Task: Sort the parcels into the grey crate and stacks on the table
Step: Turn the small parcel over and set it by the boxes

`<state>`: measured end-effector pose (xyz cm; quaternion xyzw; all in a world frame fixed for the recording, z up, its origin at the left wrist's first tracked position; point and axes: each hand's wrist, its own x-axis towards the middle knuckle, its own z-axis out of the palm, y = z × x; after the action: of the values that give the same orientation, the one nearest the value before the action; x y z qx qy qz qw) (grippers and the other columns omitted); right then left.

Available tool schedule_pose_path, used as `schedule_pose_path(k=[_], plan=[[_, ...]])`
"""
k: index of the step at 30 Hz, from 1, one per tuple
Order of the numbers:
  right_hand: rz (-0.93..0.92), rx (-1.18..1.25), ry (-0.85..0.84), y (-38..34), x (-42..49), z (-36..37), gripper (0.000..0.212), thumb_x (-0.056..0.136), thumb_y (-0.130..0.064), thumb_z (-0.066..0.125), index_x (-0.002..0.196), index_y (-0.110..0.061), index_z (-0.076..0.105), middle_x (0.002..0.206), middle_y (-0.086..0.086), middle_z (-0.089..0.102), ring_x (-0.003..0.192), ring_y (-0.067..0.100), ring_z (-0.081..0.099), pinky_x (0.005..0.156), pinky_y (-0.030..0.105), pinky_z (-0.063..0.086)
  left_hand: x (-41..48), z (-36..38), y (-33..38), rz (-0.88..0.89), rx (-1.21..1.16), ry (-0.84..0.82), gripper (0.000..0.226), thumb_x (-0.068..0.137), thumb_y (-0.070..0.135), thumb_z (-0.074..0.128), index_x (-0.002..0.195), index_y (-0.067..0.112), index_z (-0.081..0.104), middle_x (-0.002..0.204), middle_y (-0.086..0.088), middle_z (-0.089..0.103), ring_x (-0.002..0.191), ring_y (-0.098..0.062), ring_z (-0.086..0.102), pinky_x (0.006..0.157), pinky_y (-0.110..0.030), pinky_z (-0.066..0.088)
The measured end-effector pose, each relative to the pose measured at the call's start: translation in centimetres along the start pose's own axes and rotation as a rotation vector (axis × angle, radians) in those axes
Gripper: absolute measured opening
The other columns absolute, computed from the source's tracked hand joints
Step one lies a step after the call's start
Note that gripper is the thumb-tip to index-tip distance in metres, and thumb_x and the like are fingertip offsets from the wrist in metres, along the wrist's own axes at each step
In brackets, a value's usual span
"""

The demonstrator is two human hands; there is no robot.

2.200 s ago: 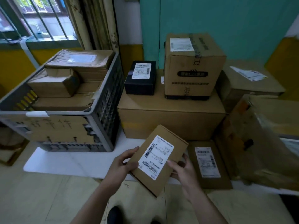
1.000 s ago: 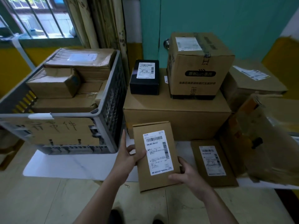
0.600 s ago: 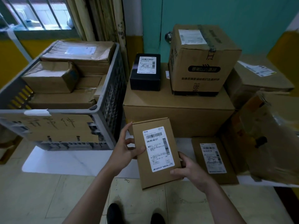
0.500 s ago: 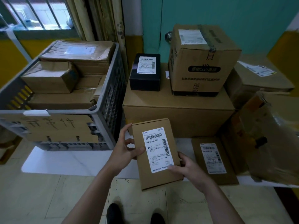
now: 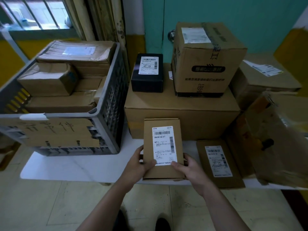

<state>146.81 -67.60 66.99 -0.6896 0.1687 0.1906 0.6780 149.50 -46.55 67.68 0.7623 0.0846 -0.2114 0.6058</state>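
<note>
- The flat parcel (image 5: 164,147) is held label-up, its long axis pointing away from the person. It sits directly in front of the large carton (image 5: 181,114), over the near edge of the table (image 5: 83,165). Whether it touches the table cannot be determined.
- Left hand (image 5: 138,165): the grip clasps the parcel's lower left edge, thumb on the label's bottom corner, fingers curled beneath.
- Right hand (image 5: 191,170): the grip clasps the lower right edge, thumb on the label's opposite corner, fingers wrapped round the side.
- Both forearms extend forward and converge on the parcel.
- The grey crate (image 5: 109,104) stands just left of the large carton and holds brown parcels (image 5: 48,79).
- A black box (image 5: 147,72) and a tall carton (image 5: 205,60) sit side by side on the large carton.
- A second flat parcel (image 5: 218,162) lies on the table before the large carton's right end.
</note>
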Motion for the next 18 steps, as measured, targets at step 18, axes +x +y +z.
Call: schedule_pose_path(k=[18], plan=[[-0.013,0.035,0.055,0.5,0.2,0.2,0.038,0.091,-0.006,0.067,0.116,-0.033,0.058,0.109,-0.005,0.072,0.103,0.014,0.068,0.090,0.038,0.056,-0.5,-1.1,-1.2,-0.004,0.038,-0.033,0.050,0.103,0.016,0.053,0.135,0.053,0.040,0.118,-0.003,0.065,0.109,-0.020,0.064,0.093,-0.046,0.057]])
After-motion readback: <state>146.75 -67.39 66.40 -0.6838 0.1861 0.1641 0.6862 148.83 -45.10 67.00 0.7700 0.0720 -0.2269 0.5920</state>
